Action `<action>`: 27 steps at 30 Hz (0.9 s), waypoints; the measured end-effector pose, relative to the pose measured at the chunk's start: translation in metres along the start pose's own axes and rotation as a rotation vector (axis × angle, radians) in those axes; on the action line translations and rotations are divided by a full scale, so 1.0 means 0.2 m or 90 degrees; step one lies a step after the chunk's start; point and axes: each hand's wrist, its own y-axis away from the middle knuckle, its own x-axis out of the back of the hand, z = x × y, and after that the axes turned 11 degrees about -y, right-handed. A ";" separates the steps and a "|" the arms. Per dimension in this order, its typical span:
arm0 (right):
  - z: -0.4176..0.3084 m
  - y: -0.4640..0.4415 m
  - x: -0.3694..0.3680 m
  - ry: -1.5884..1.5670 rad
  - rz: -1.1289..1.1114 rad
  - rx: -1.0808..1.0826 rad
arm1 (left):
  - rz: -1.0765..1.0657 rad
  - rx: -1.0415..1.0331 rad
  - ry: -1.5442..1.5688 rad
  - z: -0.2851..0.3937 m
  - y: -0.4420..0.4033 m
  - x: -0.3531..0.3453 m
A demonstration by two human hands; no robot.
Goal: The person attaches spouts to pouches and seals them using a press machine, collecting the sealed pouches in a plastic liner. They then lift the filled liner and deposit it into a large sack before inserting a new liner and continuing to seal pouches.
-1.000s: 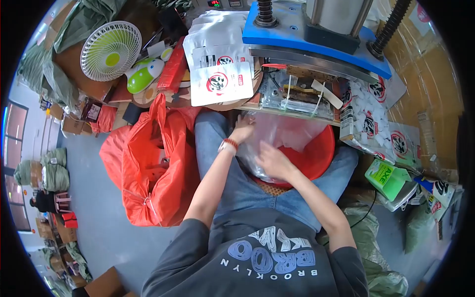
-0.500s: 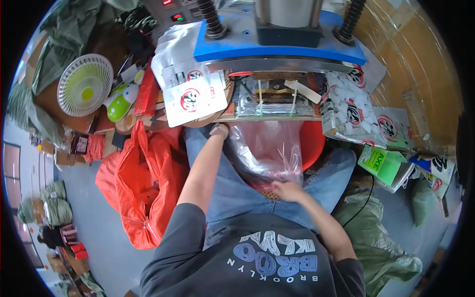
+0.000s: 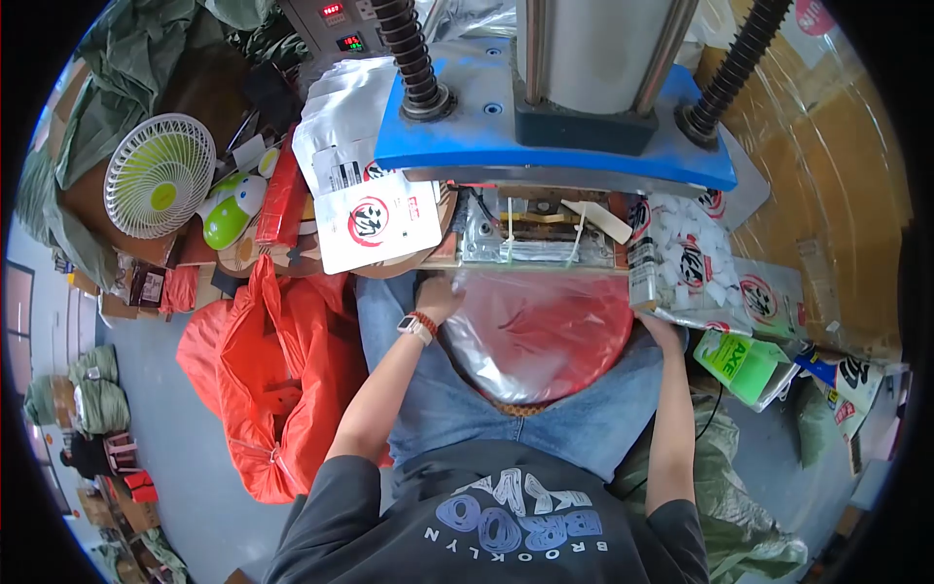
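Note:
A red basin (image 3: pixel 611 336) sits between my thighs, below the bench edge, with a clear plastic bag (image 3: pixel 506 336) spread over and inside it. My left hand (image 3: pixel 440 298), with a watch and a reddish-brown bracelet at the wrist, is closed on the bag's edge at the basin's left side. At the right side, my right hand (image 3: pixel 664 333) reaches beside the rim, under the corner of a filled packet (image 3: pixel 686 258). Its fingers are mostly hidden. Above the basin stands a press with a blue plate (image 3: pixel 555 156) over a metal fixture (image 3: pixel 535 234).
White printed pouches (image 3: pixel 377 222) lie stacked on the left of the bench. A small fan (image 3: pixel 161 175) stands farther left. An orange-red sack (image 3: pixel 277 389) is beside my left leg. On the right hang a green box (image 3: pixel 736 358) and a cardboard sheet (image 3: pixel 827 185).
My right hand has moved from the bag's near edge to the basin's right side. The bag now lies spread across the basin. My left hand has come farther into view, and the camera view has shifted.

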 end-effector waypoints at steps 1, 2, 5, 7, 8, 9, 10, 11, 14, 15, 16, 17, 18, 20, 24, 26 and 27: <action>0.26 -0.07 -0.09 -0.039 0.029 0.038 | -0.013 -0.024 -0.017 -0.01 0.03 0.02; 0.50 -0.13 -0.17 -0.076 0.056 0.077 | -0.009 -0.017 -0.019 -0.03 0.03 0.00; 0.59 -0.19 -0.23 0.510 0.136 0.315 | 0.309 -0.134 -0.005 0.00 0.02 0.07; 0.47 -0.22 -0.21 0.374 0.180 0.202 | 0.155 -0.017 0.093 0.08 -0.01 0.18; 0.41 -0.25 -0.19 0.334 0.209 0.159 | 0.210 -0.054 0.134 0.02 -0.11 0.03; 0.35 -0.27 -0.17 0.302 0.238 0.123 | 0.264 -0.095 0.171 -0.05 -0.21 -0.12; 0.29 -0.30 -0.14 0.281 0.271 0.092 | 0.284 -0.082 0.169 -0.09 -0.33 -0.30; 0.24 -0.31 -0.13 0.265 0.302 0.066 | 0.296 -0.100 0.247 -0.12 -0.45 -0.47; 0.14 -0.36 -0.12 0.239 0.378 0.018 | 0.248 -0.056 0.315 -0.08 -0.59 -0.56; 0.12 -0.37 -0.12 0.235 0.397 0.011 | 0.237 -0.046 0.322 -0.06 -0.62 -0.57; 0.11 -0.37 -0.12 0.231 0.410 0.006 | 0.229 -0.039 0.329 -0.06 -0.66 -0.57; 0.10 -0.39 -0.11 0.230 0.420 0.005 | 0.224 -0.032 0.334 -0.06 -0.68 -0.58; 0.09 -0.40 -0.10 0.229 0.423 0.003 | 0.217 -0.027 0.338 -0.06 -0.70 -0.59; 0.08 -0.41 -0.09 0.228 0.414 0.007 | 0.205 -0.019 0.349 -0.08 -0.74 -0.61; 0.06 -0.45 -0.09 0.235 0.342 0.034 | 0.188 -0.028 0.400 -0.10 -0.81 -0.73; 0.02 -0.49 -0.14 0.221 0.251 0.056 | 0.179 -0.080 0.596 -0.18 -0.94 -1.01; -0.02 -0.51 -0.15 0.213 0.203 0.059 | 0.134 -0.180 0.884 -0.28 -1.09 -1.30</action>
